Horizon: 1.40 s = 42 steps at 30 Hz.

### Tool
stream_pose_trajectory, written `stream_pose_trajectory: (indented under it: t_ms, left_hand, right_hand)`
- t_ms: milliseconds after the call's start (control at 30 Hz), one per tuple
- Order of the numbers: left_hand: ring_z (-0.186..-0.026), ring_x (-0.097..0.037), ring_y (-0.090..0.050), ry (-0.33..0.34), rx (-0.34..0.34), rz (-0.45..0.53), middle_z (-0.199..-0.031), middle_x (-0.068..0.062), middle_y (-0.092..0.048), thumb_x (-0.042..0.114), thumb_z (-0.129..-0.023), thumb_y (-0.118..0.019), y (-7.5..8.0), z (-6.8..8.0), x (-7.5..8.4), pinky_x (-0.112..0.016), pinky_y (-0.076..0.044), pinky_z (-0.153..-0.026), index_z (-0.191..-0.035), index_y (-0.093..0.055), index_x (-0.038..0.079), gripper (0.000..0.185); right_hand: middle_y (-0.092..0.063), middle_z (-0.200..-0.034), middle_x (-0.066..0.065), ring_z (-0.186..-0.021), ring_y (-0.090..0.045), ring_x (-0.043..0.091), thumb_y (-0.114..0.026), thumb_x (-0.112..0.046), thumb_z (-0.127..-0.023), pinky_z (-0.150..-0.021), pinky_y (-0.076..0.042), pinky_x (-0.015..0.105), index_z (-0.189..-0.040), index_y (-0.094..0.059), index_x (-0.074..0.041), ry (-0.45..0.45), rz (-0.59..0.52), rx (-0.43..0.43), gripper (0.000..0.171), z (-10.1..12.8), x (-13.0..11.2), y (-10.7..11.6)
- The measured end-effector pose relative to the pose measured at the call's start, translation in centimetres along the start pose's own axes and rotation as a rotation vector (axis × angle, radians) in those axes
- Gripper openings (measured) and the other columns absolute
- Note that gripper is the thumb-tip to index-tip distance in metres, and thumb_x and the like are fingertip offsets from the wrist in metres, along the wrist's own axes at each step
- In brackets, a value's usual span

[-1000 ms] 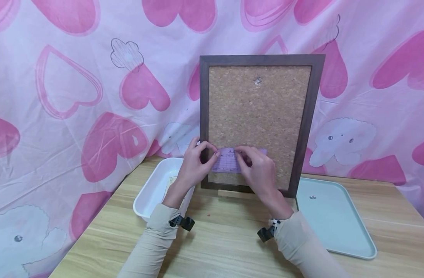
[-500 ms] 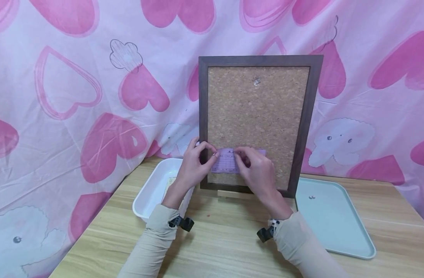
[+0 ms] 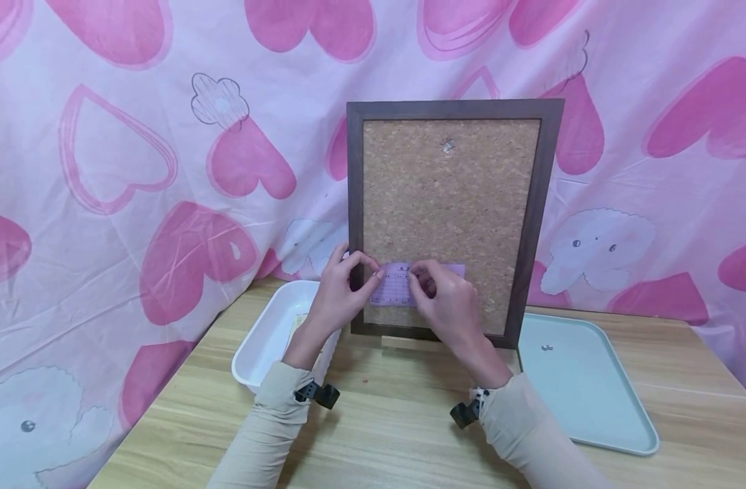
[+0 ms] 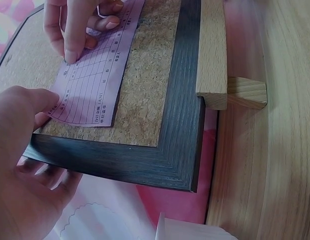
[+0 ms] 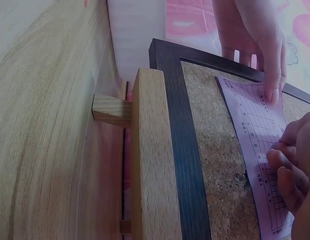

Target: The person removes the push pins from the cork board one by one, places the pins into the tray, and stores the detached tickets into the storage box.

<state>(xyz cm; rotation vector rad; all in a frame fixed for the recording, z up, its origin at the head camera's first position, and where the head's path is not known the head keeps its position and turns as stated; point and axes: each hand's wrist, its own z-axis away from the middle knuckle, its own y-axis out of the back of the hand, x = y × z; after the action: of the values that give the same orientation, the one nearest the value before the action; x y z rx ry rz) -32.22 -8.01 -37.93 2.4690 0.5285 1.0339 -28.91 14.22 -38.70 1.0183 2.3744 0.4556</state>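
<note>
A purple receipt slip (image 3: 390, 288), printed with a grid, lies against the lower part of a dark-framed corkboard (image 3: 452, 204). My left hand (image 3: 342, 282) holds the slip's left end with thumb and index finger. Its other fingers (image 4: 50, 177) reach behind the dark frame in the left wrist view. My right hand (image 3: 449, 299) has its thumb and index fingertips together at the slip's upper edge, the other fingers curled. Whether a small thing sits between these fingertips I cannot tell. The right hand covers part of the slip in the head view.
A small clear piece (image 3: 448, 146) sits high on the cork. A white basin (image 3: 259, 346) with paper inside stands left; a pale green tray (image 3: 593, 394) bearing small clear pieces (image 3: 547, 348) lies right. A wooden support (image 4: 212, 55) carries the board on the wooden table (image 3: 397, 435).
My right fingers have curled further in at the slip's upper edge, with the hand turning slightly. The left hand keeps its hold. The whole head view has shifted a little.
</note>
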Motion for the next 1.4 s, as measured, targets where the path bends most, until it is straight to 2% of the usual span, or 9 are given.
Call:
stream_pose_trajectory:
  t_ms: [100, 200, 300, 433, 667, 900, 1067, 1200, 1400]
  left_hand:
    - [-0.123, -0.025, -0.057, -0.008, -0.006, -0.001, -0.127, -0.008, -0.061, 0.029, -0.099, -0.080, 0.0, 0.0, -0.1, -0.044, -0.049, -0.101, -0.103, -0.075, 0.017, 0.013]
    - [-0.112, -0.024, -0.057, -0.014, -0.022, -0.007, -0.121, -0.007, -0.062, 0.029, -0.098, -0.081, 0.2, 0.1, -0.3, -0.039, -0.048, -0.090, -0.103, -0.076, 0.018, 0.013]
    - [-0.095, -0.024, -0.056, -0.012, -0.036, -0.018, -0.115, -0.006, -0.062, 0.029, -0.097, -0.083, 0.5, 0.1, -0.4, -0.034, -0.046, -0.076, -0.102, -0.076, 0.018, 0.014]
    - [-0.076, -0.026, -0.054, -0.007, -0.044, -0.023, -0.111, -0.005, -0.061, 0.029, -0.095, -0.085, 0.9, 0.1, -0.4, -0.030, -0.044, -0.065, -0.100, -0.077, 0.019, 0.014]
    - [-0.078, -0.038, -0.058, -0.006, -0.090, -0.016, -0.110, -0.006, -0.060, 0.025, -0.094, -0.084, 1.2, 0.1, -0.6, -0.032, -0.045, -0.068, -0.100, -0.077, 0.019, 0.011]
    - [-0.087, -0.028, -0.061, -0.019, -0.145, -0.010, -0.111, -0.005, -0.061, 0.020, -0.091, -0.084, 1.8, 0.1, -1.0, -0.050, -0.055, -0.083, -0.099, -0.079, 0.020, 0.010]
    - [-0.093, -0.022, -0.062, -0.017, -0.138, -0.003, -0.108, -0.004, -0.062, 0.019, -0.091, -0.084, 1.8, 0.1, -1.1, -0.049, -0.059, -0.083, -0.098, -0.079, 0.020, 0.008]
    - [-0.093, -0.022, -0.063, 0.000, -0.125, -0.004, -0.111, -0.004, -0.063, 0.020, -0.092, -0.084, 1.7, 0.1, -1.1, -0.049, -0.060, -0.083, -0.098, -0.079, 0.020, 0.009]
    - [-0.086, -0.021, -0.060, 0.000, -0.097, -0.004, -0.110, -0.005, -0.062, 0.021, -0.092, -0.084, 1.5, 0.1, -0.9, -0.049, -0.058, -0.077, -0.099, -0.080, 0.019, 0.009]
  right_hand:
    - [-0.076, -0.079, 0.002, -0.064, -0.067, 0.011, -0.077, -0.015, -0.099, -0.056, -0.053, 0.029, -0.104, -0.075, -0.009, 0.003, 0.010, 0.006, 0.008, 0.0, 0.0, 0.0]
    - [-0.076, -0.078, 0.002, -0.063, -0.066, 0.011, -0.077, -0.015, -0.099, -0.056, -0.051, 0.028, -0.104, -0.076, -0.009, -0.004, 0.010, 0.007, 0.008, 0.0, 0.0, 0.0]
    - [-0.076, -0.078, 0.002, -0.063, -0.066, 0.011, -0.077, -0.015, -0.099, -0.055, -0.051, 0.028, -0.104, -0.076, -0.009, -0.001, 0.013, 0.005, 0.008, 0.0, 0.0, 0.0]
    - [-0.077, -0.079, 0.003, -0.063, -0.067, 0.011, -0.076, -0.016, -0.100, -0.055, -0.052, 0.028, -0.105, -0.075, -0.009, 0.001, 0.018, -0.002, 0.009, 0.0, 0.0, 0.0]
    - [-0.077, -0.080, 0.002, -0.064, -0.068, 0.011, -0.075, -0.018, -0.101, -0.056, -0.055, 0.029, -0.107, -0.075, -0.010, -0.018, 0.019, -0.024, 0.010, 0.1, 0.0, 0.0]
    - [-0.076, -0.079, 0.001, -0.063, -0.066, 0.010, -0.073, -0.020, -0.102, -0.055, -0.054, 0.028, -0.106, -0.075, -0.011, -0.030, 0.026, -0.034, 0.009, 0.2, 0.0, 0.1]
    - [-0.076, -0.078, 0.001, -0.063, -0.066, 0.010, -0.072, -0.020, -0.103, -0.055, -0.054, 0.028, -0.105, -0.075, -0.011, -0.038, 0.024, -0.034, 0.010, 0.2, 0.0, 0.0]
    - [-0.076, -0.079, 0.002, -0.063, -0.067, 0.010, -0.072, -0.021, -0.103, -0.055, -0.054, 0.029, -0.105, -0.075, -0.010, -0.051, 0.018, -0.043, 0.012, 0.1, -0.1, 0.1]
    - [-0.075, -0.078, 0.001, -0.062, -0.064, 0.008, -0.072, -0.020, -0.103, -0.055, -0.052, 0.026, -0.104, -0.075, -0.010, -0.067, 0.019, -0.065, 0.011, 0.1, -0.3, 0.3]
